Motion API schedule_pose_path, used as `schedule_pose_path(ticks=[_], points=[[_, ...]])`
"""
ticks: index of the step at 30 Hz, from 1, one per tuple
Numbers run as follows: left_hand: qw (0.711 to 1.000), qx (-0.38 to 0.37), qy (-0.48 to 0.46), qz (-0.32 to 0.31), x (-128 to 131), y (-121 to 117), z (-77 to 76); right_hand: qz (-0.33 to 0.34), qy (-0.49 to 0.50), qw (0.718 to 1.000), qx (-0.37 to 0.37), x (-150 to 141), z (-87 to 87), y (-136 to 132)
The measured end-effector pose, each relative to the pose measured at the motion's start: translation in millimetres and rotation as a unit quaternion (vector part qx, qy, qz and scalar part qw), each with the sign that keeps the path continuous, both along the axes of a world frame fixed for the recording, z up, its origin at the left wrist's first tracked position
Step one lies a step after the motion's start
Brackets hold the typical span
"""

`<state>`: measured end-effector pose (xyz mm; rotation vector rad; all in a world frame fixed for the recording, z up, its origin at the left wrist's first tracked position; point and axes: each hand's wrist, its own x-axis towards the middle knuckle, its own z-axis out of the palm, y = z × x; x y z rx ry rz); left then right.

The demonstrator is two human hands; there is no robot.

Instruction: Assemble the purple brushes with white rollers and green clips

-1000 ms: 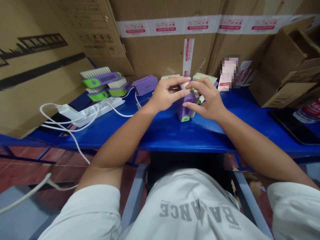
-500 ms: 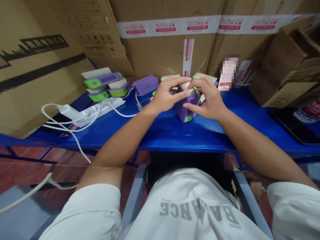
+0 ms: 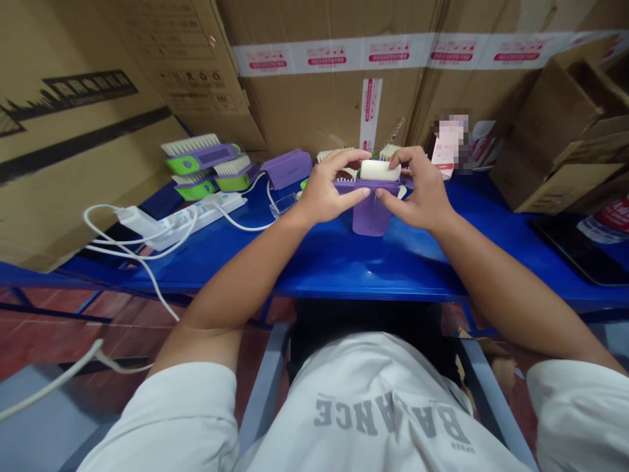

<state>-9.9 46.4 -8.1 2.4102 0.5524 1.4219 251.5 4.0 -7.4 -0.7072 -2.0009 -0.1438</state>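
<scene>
Far side of the scene: a wide wall is made by a tall cardboard box [image 3: 304,98], another box [image 3: 59,164] being set at the left. In front of them the blue table [image 3: 314,272] is stretched from left to right, with brown cartons [image 3: 531,151] placed at its far right. At the left, a white power strip [image 3: 196,216] is seen, cords looped around it; just beyond it, purple-and-green brushes [image 3: 206,157] are piled, bristles up, and a purple block [image 3: 287,168] is laid just to their right. At the near right, a dark flat device [image 3: 582,252] is seen beside a bottle [image 3: 609,219].

Now to the middle, where the action is! The left hand [image 3: 324,187] is curved half closed, its thumb pressed to the near face of an upright purple body [image 3: 372,216], its fingers arched over the top. The same body is gripped from the right by the right hand [image 3: 420,190], thumb in front, a fingertip laid on the white piece [image 3: 381,170] above. Whether the table is touched by the body's base cannot be told.

And the state of play? The white piece is seen standing proud of the purple top; the handling is judged to be midway. The piled brushes look whole, though whether any work on them is left cannot be told.
</scene>
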Motion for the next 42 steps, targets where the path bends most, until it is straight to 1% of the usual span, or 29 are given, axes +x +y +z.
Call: schedule_pose_path(ticks=[4,10,15,18,22,25,28,30,34,38,42], points=[[1.000,-0.005,-0.005,-0.009,1,3,-5.1,-0.001,0.006,1.000,-0.008,2,-1.4,1],[0.998,-0.026,-0.024,-0.043,4,6,-11.6,0.005,0.016,1.000,-0.007,4,-0.7,0],[0.998,-0.042,-0.012,-0.039,13,-5,-12.6,-0.014,0.007,1.000,0.015,-3,2.3,-8],[0.999,-0.032,-0.005,-0.029,19,-14,-10.4,-0.027,0.000,0.999,0.022,-8,4.4,-15],[0.999,-0.023,0.033,-0.005,22,-24,-6.8,-0.021,0.008,0.999,0.029,-8,5.7,-18],[0.997,-0.039,0.058,-0.025,25,-28,-8.8,-0.018,0.012,0.999,0.035,-6,5.3,-18],[0.997,-0.040,0.053,-0.042,27,-28,-12.1,-0.012,0.014,0.998,0.055,-6,5.1,-18],[0.998,-0.025,0.055,-0.032,28,-28,-11.9,-0.011,0.011,0.998,0.061,-7,5.5,-19],[0.997,0.024,0.072,0.001,25,-28,-6.2,-0.011,0.008,0.998,0.058,-8,7.2,-21],[0.992,0.065,0.098,0.035,17,-27,-2.1,0.014,0.003,0.998,0.066,-8,7.5,-20],[0.986,0.081,0.120,0.078,12,-24,-2.2,0.040,-0.011,0.999,0.034,-7,5.0,-15]])
